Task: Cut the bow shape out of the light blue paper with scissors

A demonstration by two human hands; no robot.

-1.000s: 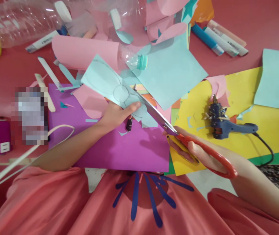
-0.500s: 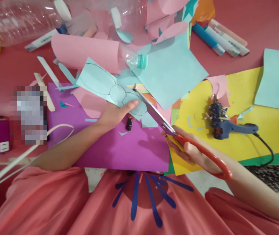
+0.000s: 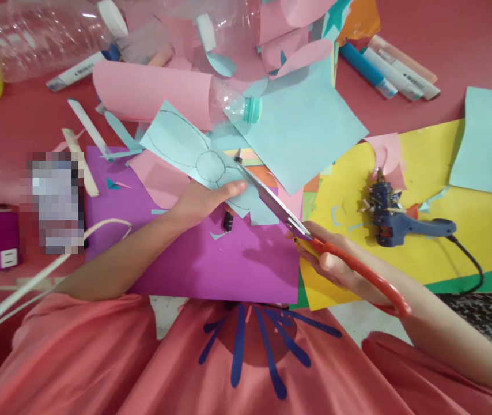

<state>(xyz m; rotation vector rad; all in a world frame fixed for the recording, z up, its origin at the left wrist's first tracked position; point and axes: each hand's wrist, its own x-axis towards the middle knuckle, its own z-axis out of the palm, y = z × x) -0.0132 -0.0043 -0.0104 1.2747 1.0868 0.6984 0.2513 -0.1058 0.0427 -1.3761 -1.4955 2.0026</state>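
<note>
My left hand (image 3: 211, 196) pinches a light-blue paper piece (image 3: 172, 135), thumb on top and the other fingers hidden beneath. Drawn on the paper are a circle and long petal-like outlines. In my right hand (image 3: 328, 259) is a pair of scissors (image 3: 283, 210) with orange-red handles. The blades point up and left, their tips at the paper's right side just beyond my left thumb; they look nearly closed. Under the paper, a black pen (image 3: 228, 221) shows its lower part on the purple sheet (image 3: 229, 265).
A blue glue gun (image 3: 414, 227) lies on the yellow sheet (image 3: 488, 230) at right. Behind the paper are a pink-wrapped bottle (image 3: 155, 92), a light-blue sheet (image 3: 302, 127) and markers (image 3: 395, 72). At left are a phone (image 3: 58, 204), a white cable (image 3: 34, 279) and a clear bottle (image 3: 34, 40).
The light-blue paper has shifted slightly right and turned a little in my left hand. The scissor blades have come closer together over its right side, and the paper's rounded right end no longer shows.
</note>
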